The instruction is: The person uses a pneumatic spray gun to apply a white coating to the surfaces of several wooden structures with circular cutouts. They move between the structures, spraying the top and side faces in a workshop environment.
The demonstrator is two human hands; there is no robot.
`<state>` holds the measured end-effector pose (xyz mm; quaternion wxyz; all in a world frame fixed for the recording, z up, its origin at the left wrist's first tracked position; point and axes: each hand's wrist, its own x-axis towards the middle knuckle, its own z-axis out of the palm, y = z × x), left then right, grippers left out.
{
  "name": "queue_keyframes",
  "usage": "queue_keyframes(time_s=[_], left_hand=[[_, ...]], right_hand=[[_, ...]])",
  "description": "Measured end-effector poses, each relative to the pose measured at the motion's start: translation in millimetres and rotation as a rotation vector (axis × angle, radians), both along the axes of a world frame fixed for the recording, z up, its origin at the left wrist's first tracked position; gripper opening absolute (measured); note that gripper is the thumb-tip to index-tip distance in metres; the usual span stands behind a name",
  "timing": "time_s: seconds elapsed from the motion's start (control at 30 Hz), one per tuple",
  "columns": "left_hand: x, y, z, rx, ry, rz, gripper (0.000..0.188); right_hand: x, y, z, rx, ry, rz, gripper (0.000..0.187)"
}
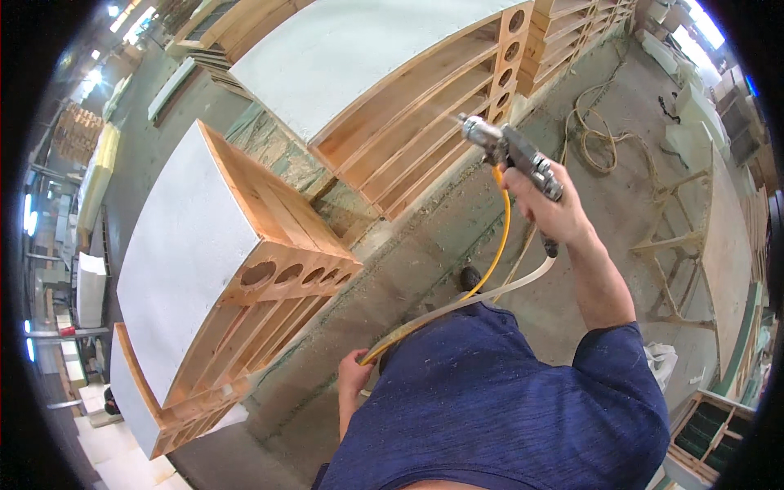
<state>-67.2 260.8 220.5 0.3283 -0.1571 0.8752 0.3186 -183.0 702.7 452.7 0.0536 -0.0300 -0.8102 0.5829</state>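
Note:
My right hand (554, 204) is wrapped round the grip of a metal spray gun (523, 155), held up with its nozzle toward the upper left. A yellow hose (500, 245) and a thicker whitish hose (523, 282) run from the gun down to my left hand (354, 371), which is closed round them beside my waist. Beyond the nozzle stands a wooden frame (433, 106) with slats, round holes along its end piece and a white padded top (343, 57). Nearer on the left is a similar wooden frame (278, 220) with a white padded face (180, 245).
Coiled hose (600, 147) lies on the floor at the right. A board on wooden legs (723, 245) stands at the far right, with a wooden crate (710, 433) below it. Yellow and white foam blocks (96, 175) line the left side. More slatted frames (563, 37) continue at the back.

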Motion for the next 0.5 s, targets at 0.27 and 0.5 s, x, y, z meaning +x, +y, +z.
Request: queue_keyframes(time_s=[0.27, 0.5], left_hand=[[-6.4, 66.5, -2.9, 0.026, 0.086, -0.084, 0.041], [-25.4, 136.9, 29.7, -0.027, 0.021, -0.098, 0.042]], right_hand=[[-24.1, 101.9, -4.7, -0.113, 0.091, -0.198, 0.030], [-50.2, 205.7, -9.7, -0.142, 0.078, -0.442, 0.031]])
